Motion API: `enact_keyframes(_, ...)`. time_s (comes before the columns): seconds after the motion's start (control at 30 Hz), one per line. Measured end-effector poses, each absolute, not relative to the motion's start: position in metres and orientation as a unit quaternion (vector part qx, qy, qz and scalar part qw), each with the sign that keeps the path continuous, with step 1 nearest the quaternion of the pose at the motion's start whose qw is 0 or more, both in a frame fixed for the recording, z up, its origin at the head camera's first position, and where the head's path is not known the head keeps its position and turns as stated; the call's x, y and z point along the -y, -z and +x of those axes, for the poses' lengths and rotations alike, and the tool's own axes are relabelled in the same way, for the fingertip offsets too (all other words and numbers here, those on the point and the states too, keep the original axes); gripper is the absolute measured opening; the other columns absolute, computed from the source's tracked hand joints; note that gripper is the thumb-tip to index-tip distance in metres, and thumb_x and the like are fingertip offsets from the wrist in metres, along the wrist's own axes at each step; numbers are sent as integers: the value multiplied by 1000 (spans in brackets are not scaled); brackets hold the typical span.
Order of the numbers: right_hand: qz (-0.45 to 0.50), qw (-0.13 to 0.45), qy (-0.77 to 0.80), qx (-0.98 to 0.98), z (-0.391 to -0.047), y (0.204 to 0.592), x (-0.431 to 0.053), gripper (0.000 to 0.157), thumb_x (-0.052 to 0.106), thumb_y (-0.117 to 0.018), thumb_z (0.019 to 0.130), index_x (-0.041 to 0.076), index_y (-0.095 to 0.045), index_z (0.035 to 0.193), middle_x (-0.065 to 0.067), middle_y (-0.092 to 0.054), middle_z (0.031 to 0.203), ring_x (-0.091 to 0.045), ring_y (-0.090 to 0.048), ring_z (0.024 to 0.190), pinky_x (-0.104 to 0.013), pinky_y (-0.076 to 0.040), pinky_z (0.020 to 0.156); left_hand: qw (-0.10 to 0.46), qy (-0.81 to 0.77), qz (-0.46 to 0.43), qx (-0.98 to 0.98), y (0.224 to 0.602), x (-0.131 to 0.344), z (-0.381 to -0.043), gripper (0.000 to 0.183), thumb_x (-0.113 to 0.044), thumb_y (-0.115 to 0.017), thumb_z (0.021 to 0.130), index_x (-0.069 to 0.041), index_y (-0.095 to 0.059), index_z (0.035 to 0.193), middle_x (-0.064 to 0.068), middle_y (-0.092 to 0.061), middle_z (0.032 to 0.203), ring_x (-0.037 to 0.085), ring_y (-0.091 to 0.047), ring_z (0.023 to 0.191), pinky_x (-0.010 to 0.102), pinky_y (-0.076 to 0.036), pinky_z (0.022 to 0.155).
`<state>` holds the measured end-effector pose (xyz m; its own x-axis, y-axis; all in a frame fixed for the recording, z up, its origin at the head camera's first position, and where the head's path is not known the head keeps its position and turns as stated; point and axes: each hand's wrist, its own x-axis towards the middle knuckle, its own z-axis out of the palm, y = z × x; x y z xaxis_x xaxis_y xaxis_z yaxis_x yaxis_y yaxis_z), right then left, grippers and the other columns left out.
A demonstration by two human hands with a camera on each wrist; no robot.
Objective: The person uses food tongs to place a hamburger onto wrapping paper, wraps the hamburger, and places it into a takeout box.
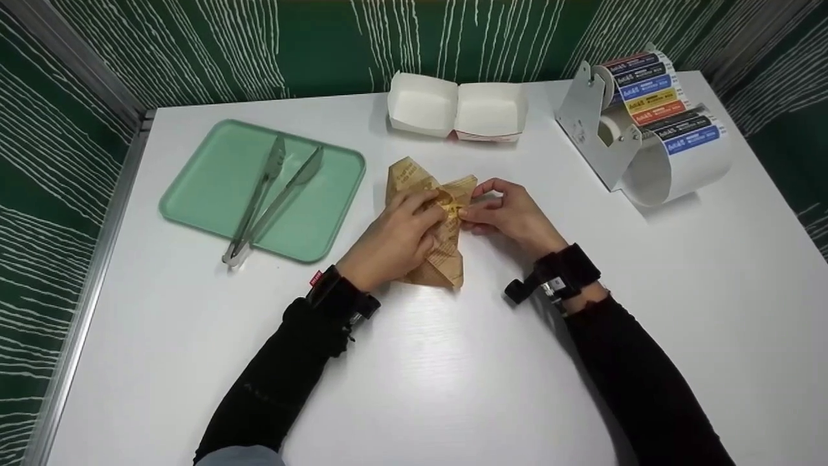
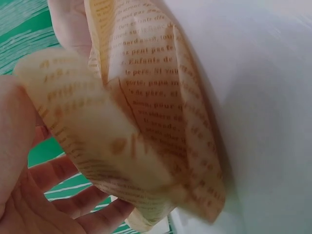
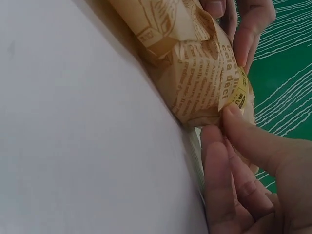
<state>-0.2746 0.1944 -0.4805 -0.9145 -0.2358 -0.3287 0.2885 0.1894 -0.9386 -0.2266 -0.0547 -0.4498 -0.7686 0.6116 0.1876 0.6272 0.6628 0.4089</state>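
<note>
A packet in brown printed wrapping paper lies mid-table, its corner flaps sticking out. My left hand lies over it from the left, fingers bent round the top. A loose flap of the paper stands close to the left palm in the left wrist view. On the packet's right side sits a yellow sticker. My right hand pinches the sticker's end at the packet's edge, thumb on top and fingers below. What is inside the paper is hidden.
An opened white carton stands behind the packet. To the left, metal tongs lie on a green tray, handle end over the rim. A label dispenser with several coloured label rolls stands at the back right. A patterned green wall backs the table.
</note>
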Motion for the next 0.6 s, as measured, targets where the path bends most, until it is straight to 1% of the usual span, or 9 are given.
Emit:
enact_keyframes(0.1, 7, 214, 623, -752, -277, 478, -198, 31, 5, -74, 101, 3, -53, 124, 0, -80, 94, -15, -80, 87, -30, -66, 83, 20, 229, -337, 913, 450, 55, -226, 27, -14, -60, 107, -11, -69, 132, 17, -52, 161, 41, -37, 159, 50, -39, 128)
enact_keyframes(0.2, -9, 202, 600, -774, -281, 471, -203, 38, 14, -76, 101, 2, -53, 128, -2, -80, 100, -13, -79, 88, -29, -66, 81, 25, 230, -338, 912, 450, 55, -226, 25, -12, -60, 107, -10, -70, 130, 17, -53, 159, 41, -38, 158, 50, -38, 129)
enact_keyframes(0.3, -18, 153, 565, -811, -288, 464, -209, 42, 22, -78, 101, 1, -56, 131, -6, -80, 103, -12, -76, 83, -25, -64, 74, 31, 228, -339, 912, 449, 55, -226, 23, -11, -59, 106, -9, -70, 127, 17, -55, 158, 42, -40, 157, 51, -38, 128)
enact_keyframes(0.4, -26, 91, 517, -851, -297, 456, -213, 38, 21, -74, 102, 1, -61, 132, -12, -78, 103, -14, -74, 81, -22, -60, 69, 33, 222, -336, 915, 448, 55, -226, 22, -11, -59, 106, -9, -70, 126, 17, -56, 157, 42, -41, 157, 53, -42, 125)
enact_keyframes(0.5, -44, 50, 452, -889, -307, 449, -209, 34, 19, -71, 104, 5, -66, 135, -18, -77, 107, -19, -74, 86, -19, -55, 72, 35, 218, -330, 918, 445, 56, -225, 22, -11, -60, 106, -9, -71, 125, 16, -58, 155, 42, -42, 155, 54, -47, 121)
enact_keyframes(0.6, -79, 44, 397, -913, -318, 443, -198, 36, 17, -67, 106, 8, -66, 141, -22, -76, 116, -28, -74, 97, -22, -53, 79, 31, 212, -323, 922, 443, 58, -224, 25, -10, -62, 105, -9, -71, 128, 16, -58, 155, 43, -42, 155, 56, -49, 118)
